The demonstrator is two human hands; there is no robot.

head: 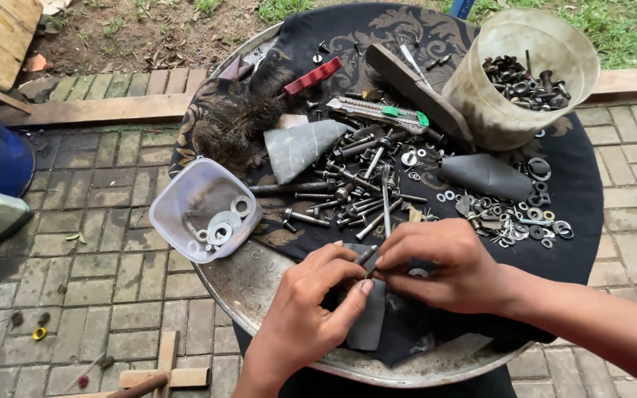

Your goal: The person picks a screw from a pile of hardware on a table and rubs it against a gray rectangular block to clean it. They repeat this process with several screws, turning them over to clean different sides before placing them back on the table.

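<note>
Both hands, left hand (pixel 311 302) and right hand (pixel 444 269), pinch a small bolt (pixel 366 256): rigid, light, likely greasy, best gripped by its shank.

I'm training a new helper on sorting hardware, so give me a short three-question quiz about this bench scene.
1. True or false: the clear plastic tub holds flat washers.
2. What do the left hand and right hand hold between them? A) a bolt B) a red handle C) a brush
3. Fill in: the big round bucket of nuts stands at the tray's far ____ side.

Key: 1 true; 2 A; 3 right.
</note>
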